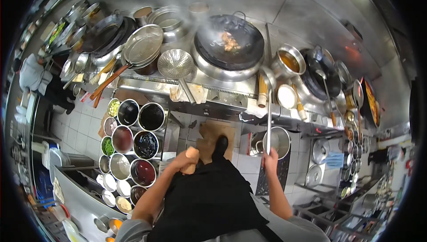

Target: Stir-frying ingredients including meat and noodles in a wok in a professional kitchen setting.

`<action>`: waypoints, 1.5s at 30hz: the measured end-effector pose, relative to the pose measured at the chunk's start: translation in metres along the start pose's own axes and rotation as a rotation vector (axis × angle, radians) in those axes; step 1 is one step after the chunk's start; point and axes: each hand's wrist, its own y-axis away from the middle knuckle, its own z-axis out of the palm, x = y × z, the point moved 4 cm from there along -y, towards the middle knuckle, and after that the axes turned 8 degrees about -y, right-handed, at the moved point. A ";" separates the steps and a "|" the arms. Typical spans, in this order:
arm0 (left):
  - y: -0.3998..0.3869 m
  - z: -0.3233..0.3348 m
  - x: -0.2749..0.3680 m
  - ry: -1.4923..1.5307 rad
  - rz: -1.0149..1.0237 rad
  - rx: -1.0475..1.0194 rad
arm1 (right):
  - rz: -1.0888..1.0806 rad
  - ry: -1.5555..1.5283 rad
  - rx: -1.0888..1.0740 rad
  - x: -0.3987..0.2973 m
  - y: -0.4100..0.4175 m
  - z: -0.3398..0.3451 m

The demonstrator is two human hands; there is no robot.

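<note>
My right hand [270, 158] grips the handle of a long metal ladle [269, 118]. Its bowl end rests up by the stove's front edge, near a bamboo brush [262, 93]. My left hand [189, 161] is curled into a fist in front of my black apron [210, 202], with nothing visible in it. Ahead of me a large black wok [218, 53] sits on a steel burner ring, steam rising over it. Pieces of browned food [230, 41] lie inside the wok. Left of the wok, a perforated skimmer [175, 63] lies with its handle over the stove edge.
Wire-mesh strainers [142, 46] are stacked over a pot at left. A pot of brown liquid [289, 61] and a white bowl [287, 96] stand right of the wok. Several sauce containers [151, 116] crowd my left side. A steel bucket [282, 142] stands below my right. Another person [35, 75] is at far left.
</note>
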 end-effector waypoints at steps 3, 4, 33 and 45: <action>-0.032 0.011 -0.053 -0.887 -0.048 -0.087 | 0.003 0.000 0.079 0.045 0.070 -0.037; -0.055 0.014 -0.093 -0.920 -0.005 -0.120 | 0.075 -0.007 0.146 0.052 0.091 -0.042; -0.060 0.011 -0.059 -1.064 0.047 -0.124 | 0.535 -1.978 0.032 0.200 0.027 -0.063; -0.080 0.026 -0.026 -0.335 -0.268 -0.263 | 0.654 -1.650 -0.149 -0.029 0.118 -0.080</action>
